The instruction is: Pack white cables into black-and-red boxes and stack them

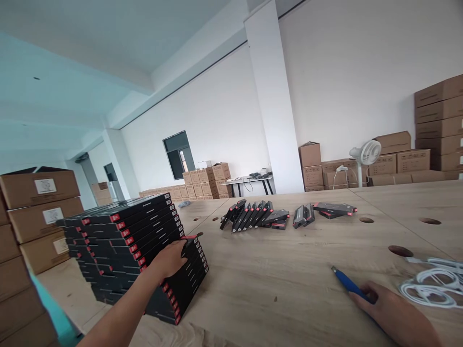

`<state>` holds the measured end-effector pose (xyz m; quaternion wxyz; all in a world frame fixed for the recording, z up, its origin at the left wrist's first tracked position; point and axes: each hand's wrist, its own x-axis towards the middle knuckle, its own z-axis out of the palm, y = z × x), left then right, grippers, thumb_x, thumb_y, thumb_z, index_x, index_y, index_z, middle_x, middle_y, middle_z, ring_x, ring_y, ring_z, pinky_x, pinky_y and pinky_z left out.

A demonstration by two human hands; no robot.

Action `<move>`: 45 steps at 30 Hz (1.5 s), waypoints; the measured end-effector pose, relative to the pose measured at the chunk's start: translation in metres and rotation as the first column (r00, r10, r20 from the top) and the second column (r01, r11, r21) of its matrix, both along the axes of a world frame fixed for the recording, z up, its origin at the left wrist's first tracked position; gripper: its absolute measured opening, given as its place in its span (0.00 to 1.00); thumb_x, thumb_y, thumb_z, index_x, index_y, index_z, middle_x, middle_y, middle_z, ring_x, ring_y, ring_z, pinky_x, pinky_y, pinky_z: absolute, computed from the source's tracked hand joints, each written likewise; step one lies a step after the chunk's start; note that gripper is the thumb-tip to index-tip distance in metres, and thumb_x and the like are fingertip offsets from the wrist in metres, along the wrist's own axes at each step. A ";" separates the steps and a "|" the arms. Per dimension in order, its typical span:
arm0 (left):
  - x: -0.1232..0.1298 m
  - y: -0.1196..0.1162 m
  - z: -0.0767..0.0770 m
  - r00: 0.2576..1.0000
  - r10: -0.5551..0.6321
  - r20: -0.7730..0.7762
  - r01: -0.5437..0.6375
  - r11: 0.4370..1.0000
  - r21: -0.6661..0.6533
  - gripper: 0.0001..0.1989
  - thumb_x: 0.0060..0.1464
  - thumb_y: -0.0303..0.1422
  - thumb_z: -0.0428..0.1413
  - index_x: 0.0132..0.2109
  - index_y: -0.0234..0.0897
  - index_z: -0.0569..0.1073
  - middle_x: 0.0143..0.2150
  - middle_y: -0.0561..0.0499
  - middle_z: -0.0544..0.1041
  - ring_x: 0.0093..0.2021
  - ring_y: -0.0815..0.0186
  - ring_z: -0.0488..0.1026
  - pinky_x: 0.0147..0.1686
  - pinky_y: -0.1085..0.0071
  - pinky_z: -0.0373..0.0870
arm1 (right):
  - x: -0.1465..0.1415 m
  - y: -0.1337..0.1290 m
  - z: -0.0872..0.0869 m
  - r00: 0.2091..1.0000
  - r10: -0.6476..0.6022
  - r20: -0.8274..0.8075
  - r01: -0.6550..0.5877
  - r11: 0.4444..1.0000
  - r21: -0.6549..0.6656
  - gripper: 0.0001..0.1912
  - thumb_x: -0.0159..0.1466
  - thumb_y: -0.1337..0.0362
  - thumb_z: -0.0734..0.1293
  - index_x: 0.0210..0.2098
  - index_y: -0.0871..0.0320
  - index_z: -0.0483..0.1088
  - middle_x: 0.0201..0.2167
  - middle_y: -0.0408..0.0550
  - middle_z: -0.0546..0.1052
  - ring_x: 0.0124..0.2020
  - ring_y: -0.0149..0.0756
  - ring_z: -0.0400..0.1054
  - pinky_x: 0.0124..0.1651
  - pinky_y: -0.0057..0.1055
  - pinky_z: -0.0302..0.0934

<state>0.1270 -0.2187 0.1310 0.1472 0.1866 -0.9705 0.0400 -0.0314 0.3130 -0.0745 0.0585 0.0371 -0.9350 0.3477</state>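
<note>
On the left of the table stands a tall stack of flat black boxes with red ends and small white labels. Against its right side is a lower stack of the same boxes. My left hand is on top of this lower stack, its fingers closed over the topmost black box; the fingertips are partly hidden. In my right hand, low on the right, is a slim blue pen-like tool with a grey tip, pointing forward and left just over the tabletop.
Several loose black boxes lean and lie across the middle of the wooden table. A coiled white cable lies at the right, near round holes in the tabletop. Cartons are piled at left; a white fan stands behind.
</note>
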 end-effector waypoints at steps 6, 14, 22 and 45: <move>-0.037 0.047 -0.012 0.965 -0.183 -0.189 0.194 0.980 0.040 0.29 0.53 0.30 0.57 0.63 0.33 0.68 0.67 0.37 0.68 0.68 0.51 0.62 0.69 0.56 0.56 | 0.010 -0.006 0.016 0.991 0.048 0.125 -0.052 0.998 0.031 0.16 0.59 0.46 0.64 0.35 0.49 0.75 0.39 0.48 0.82 0.42 0.50 0.77 0.44 0.42 0.65; -0.201 0.141 -0.076 0.918 -0.285 -0.274 0.352 0.905 0.240 0.15 0.63 0.38 0.58 0.52 0.35 0.74 0.49 0.46 0.78 0.44 0.63 0.78 0.46 0.58 0.77 | 0.010 -0.007 0.015 0.990 -0.014 0.142 0.010 0.999 0.032 0.17 0.62 0.47 0.63 0.41 0.49 0.75 0.40 0.48 0.82 0.43 0.49 0.76 0.45 0.40 0.65; -0.323 0.191 -0.068 0.817 -0.394 -0.422 0.479 0.870 0.116 0.23 0.58 0.37 0.61 0.59 0.37 0.71 0.70 0.42 0.62 0.71 0.47 0.55 0.67 0.38 0.50 | 0.008 -0.013 0.020 0.990 -0.109 0.088 0.102 0.992 0.079 0.11 0.61 0.51 0.65 0.37 0.47 0.76 0.37 0.45 0.83 0.40 0.46 0.77 0.41 0.36 0.65; -0.101 0.228 -0.102 0.755 0.525 -0.393 0.638 -0.451 0.624 0.09 0.55 0.21 0.55 0.32 0.40 0.70 0.28 0.54 0.78 0.33 0.70 0.79 0.41 0.75 0.79 | 0.013 -0.014 0.017 0.994 -0.085 -0.072 0.083 0.996 -0.027 0.21 0.64 0.45 0.60 0.36 0.52 0.76 0.36 0.51 0.81 0.40 0.49 0.76 0.41 0.41 0.65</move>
